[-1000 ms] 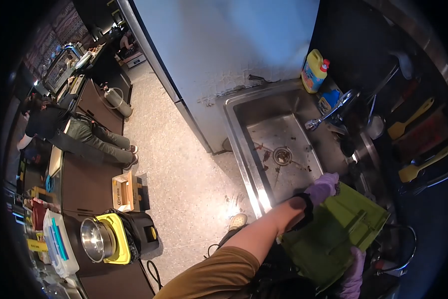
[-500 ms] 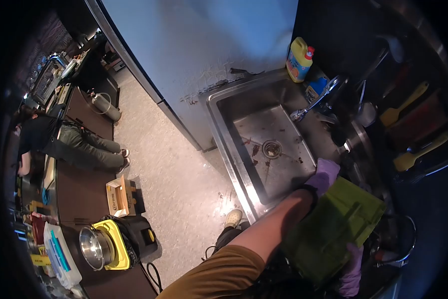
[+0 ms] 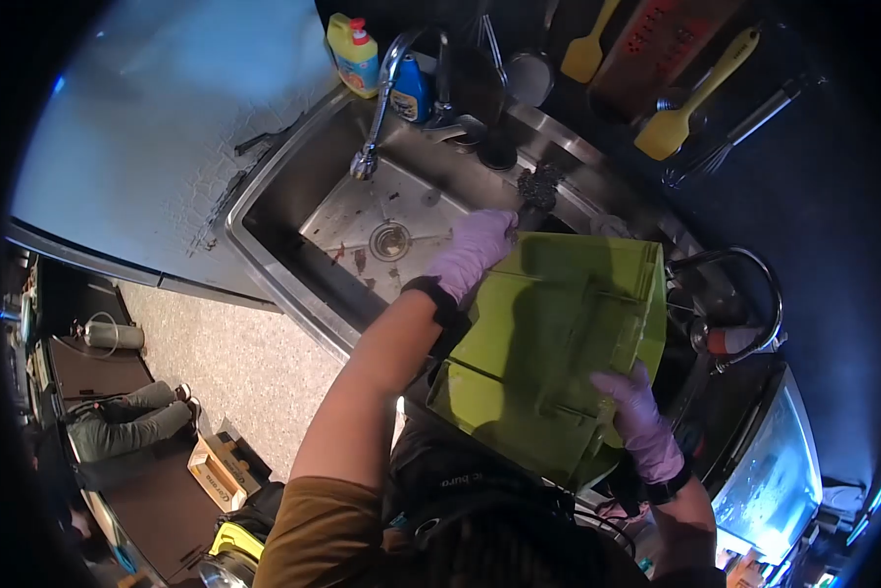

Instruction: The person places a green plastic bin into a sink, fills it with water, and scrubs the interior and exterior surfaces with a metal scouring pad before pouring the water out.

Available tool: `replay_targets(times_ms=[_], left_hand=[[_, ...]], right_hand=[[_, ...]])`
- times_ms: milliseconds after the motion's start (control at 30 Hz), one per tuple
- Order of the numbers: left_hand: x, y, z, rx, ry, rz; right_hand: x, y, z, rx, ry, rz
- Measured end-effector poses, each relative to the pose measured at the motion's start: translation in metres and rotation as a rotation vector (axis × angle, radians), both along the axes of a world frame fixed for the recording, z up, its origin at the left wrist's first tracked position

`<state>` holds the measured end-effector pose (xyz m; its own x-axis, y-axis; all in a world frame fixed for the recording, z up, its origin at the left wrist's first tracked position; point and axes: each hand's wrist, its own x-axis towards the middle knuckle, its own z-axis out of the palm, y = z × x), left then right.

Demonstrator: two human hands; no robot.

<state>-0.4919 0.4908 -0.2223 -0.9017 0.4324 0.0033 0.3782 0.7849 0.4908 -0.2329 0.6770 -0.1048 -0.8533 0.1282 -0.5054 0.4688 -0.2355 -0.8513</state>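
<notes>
A green plastic bin [image 3: 499, 338] is tilted over the right part of the sink, and dark shadow covers much of it. My left hand [image 3: 472, 253], in a purple glove, is closed on its upper left edge beside the basin. At the lower right side, my right hand [image 3: 638, 416], also gloved, grips the edge with the thumb over the top; its other fingers are partly hidden. Dirty bits lie around the drain [image 3: 389, 241] of the steel sink [image 3: 264, 196]. A dark scouring pad [image 3: 538, 184] rests on the rim near my left hand.
A curved faucet [image 3: 386, 98] rises at the back, beside a yellow soap bottle [image 3: 354, 59] and a blue bottle [image 3: 411, 93]. Another faucet [image 3: 776, 294] stands right. Yellow spatulas [image 3: 700, 103] and a whisk [image 3: 744, 137] hang on the wall. Another person's legs [image 3: 131, 421] show left.
My view has swung right, so the sink appears further left. The green bin is raised and turned more toward me, with both hands still on it.
</notes>
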Motion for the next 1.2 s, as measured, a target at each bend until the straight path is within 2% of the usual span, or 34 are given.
replay_targets(times_ms=[33, 133, 233, 333, 433, 533, 633, 733, 833, 933, 1033, 1133, 1167, 1200], left_hand=[[-0.004, 0.004, 0.001, -0.104, 0.062, -0.031], [-0.008, 0.011, 0.007, -0.137, 0.019, -0.067], [-0.013, 0.005, -0.011, 0.033, -0.133, 0.071], [-0.005, -0.006, -0.022, 0.175, -0.229, 0.028], [0.002, -0.029, -0.041, 0.345, -0.365, -0.088], [0.012, -0.033, -0.017, 0.388, -0.544, -0.05], [0.005, -0.02, -0.003, 0.313, -0.394, -0.098], [-0.006, -0.001, -0.003, 0.009, -0.004, -0.143], [-0.009, 0.013, 0.006, -0.214, -0.03, -0.151], [-0.015, 0.01, -0.023, -0.116, 0.001, -0.035], [-0.022, -0.02, -0.058, 0.328, -0.372, 0.24], [-0.026, -0.042, -0.078, 0.698, -0.43, 0.138], [-0.029, -0.042, -0.072, 0.771, -0.23, 0.05], [-0.029, -0.043, -0.065, 0.713, -0.235, 0.03]], right_hand=[[-0.002, -0.002, -0.001, -0.012, -0.001, -0.018], [-0.007, -0.006, 0.002, -0.033, 0.044, -0.031], [-0.01, -0.006, -0.003, -0.042, 0.064, -0.023], [-0.01, -0.011, 0.012, 0.047, -0.014, 0.002], [-0.009, -0.011, 0.004, -0.019, 0.062, -0.025], [-0.004, -0.016, 0.011, -0.009, 0.058, -0.057], [-0.006, -0.009, 0.013, 0.009, 0.077, 0.06], [-0.008, -0.008, 0.013, -0.008, 0.091, 0.081], [-0.01, -0.011, 0.011, -0.038, 0.111, 0.035], [-0.01, -0.011, 0.012, -0.034, 0.123, 0.045], [-0.005, -0.009, 0.006, 0.042, 0.055, 0.046], [-0.006, -0.015, 0.013, -0.017, 0.06, -0.022], [-0.007, -0.016, 0.012, -0.039, 0.052, -0.014], [-0.009, -0.015, 0.012, -0.057, 0.047, -0.008]])
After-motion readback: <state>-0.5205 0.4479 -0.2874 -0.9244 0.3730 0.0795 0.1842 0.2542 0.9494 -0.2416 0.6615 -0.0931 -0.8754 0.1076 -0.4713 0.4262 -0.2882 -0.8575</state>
